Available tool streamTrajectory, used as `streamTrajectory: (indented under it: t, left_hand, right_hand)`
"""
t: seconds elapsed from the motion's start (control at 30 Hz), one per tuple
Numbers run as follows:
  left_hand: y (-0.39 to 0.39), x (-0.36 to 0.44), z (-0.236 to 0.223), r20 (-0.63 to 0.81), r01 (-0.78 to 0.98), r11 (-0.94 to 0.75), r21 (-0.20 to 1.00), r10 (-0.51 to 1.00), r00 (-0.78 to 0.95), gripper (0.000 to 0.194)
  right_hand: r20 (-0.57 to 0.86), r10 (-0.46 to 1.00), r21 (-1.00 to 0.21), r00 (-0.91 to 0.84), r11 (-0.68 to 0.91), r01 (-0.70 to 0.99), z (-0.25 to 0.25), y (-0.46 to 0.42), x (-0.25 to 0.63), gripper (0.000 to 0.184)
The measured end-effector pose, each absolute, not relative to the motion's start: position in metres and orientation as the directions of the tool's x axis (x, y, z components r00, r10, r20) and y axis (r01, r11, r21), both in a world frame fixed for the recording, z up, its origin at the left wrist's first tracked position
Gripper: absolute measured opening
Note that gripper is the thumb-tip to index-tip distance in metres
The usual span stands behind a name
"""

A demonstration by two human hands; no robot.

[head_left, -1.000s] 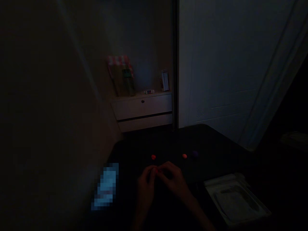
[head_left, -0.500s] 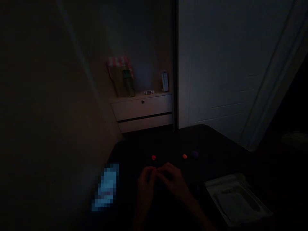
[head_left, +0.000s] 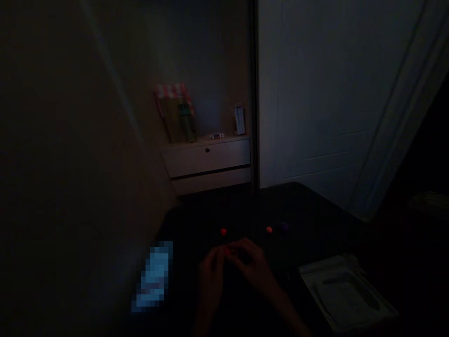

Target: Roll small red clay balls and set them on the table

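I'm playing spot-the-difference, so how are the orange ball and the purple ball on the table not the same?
The orange ball looks bright, while the purple ball nearly melts into the dark. The purple ball looks a bit bigger than the orange ball. The orange ball is nearer the right hand than the purple ball. Both look roundish and rest on the dark table.

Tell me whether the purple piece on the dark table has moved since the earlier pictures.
No, as far as the dim view shows: the purple piece keeps its place against the far edge of the dark table.
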State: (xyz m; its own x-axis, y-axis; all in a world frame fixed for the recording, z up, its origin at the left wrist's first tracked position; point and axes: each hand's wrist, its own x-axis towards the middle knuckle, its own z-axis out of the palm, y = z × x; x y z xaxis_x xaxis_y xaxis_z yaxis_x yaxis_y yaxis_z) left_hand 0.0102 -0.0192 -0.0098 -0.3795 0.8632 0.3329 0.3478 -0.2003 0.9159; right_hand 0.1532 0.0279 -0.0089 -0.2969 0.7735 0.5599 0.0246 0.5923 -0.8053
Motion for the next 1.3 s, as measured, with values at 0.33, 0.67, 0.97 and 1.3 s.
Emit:
streamTrajectory:
  t: [0.33, 0.67, 0.97, 1.3]
  left_hand:
    - [-0.015, 0.007, -0.022, 0.306, 0.278, -0.208, 0.938, 0.875, -0.376, 0.047]
    - [-0.015, 0.006, -0.02, 0.294, 0.309, -0.183, 0.933, 0.883, -0.366, 0.047]
    - [-0.017, 0.009, -0.016, 0.334, 0.32, -0.235, 0.918, 0.892, -0.304, 0.038]
    - [-0.015, 0.011, -0.018, 0.307, 0.245, -0.229, 0.942, 0.886, -0.349, 0.042]
  right_hand:
    - [0.557, 0.765, -0.796, -0.321, 0.602, 0.053, -0.014, 0.031, 0.153, 0.019]
    - [0.542, 0.769, -0.808, -0.34, 0.588, 0.043, -0.013, 0.03, 0.154, 0.023]
    - [0.528, 0.811, -0.836, -0.252, 0.548, 0.012, -0.009, 0.031, 0.155, 0.02]
    - [0.502, 0.805, -0.848, -0.316, 0.53, 0.003, -0.009, 0.029, 0.158, 0.022]
